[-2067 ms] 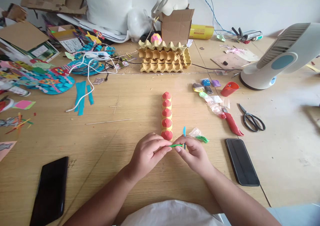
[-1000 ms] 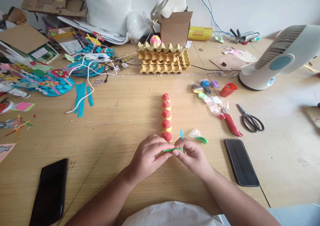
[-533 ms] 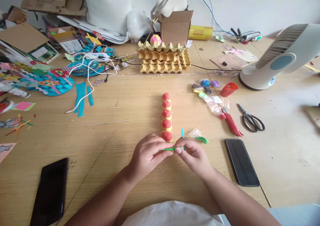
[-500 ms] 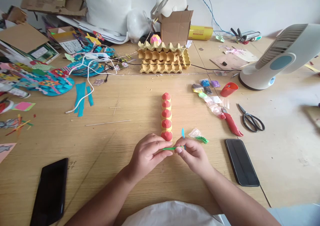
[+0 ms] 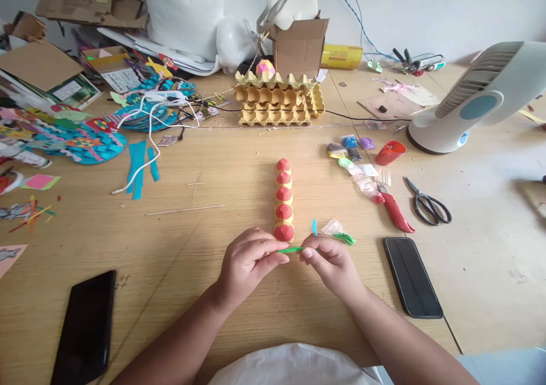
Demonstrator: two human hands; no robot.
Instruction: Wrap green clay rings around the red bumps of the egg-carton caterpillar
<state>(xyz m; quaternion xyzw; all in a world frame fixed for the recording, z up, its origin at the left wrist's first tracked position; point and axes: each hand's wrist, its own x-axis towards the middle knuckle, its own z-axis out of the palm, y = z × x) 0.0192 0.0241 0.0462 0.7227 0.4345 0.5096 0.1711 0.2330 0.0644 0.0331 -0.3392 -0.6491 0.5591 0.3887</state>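
Observation:
Between my two hands a thin green strip (image 5: 290, 250), perhaps modelling clay, is stretched level above the table. My left hand (image 5: 251, 260) pinches its left end between thumb and fingers. The right end sits in the pinch of my right hand (image 5: 328, 260). A blue stick-like tool (image 5: 314, 226) pokes up behind the right fingers; its lower part is hidden. Just beyond my hands stands a row of egg-carton cups (image 5: 284, 194) with red tops and yellow sides. A clear wrapper with a green clay lump (image 5: 343, 238) lies right of my right hand.
On the right are a phone (image 5: 413, 277), scissors (image 5: 427, 201), a red-handled tool (image 5: 396, 208), a red cup (image 5: 390, 152), clay packets (image 5: 350, 141) and a fan (image 5: 473, 95). Another phone (image 5: 85, 325) lies left. Egg cartons (image 5: 277, 100) stand at the back; thin sticks (image 5: 183, 210) lie mid-left.
My hands have drawn slightly apart, and a little more of the green strip shows between them. The blue tool's tip has shifted slightly to the right.

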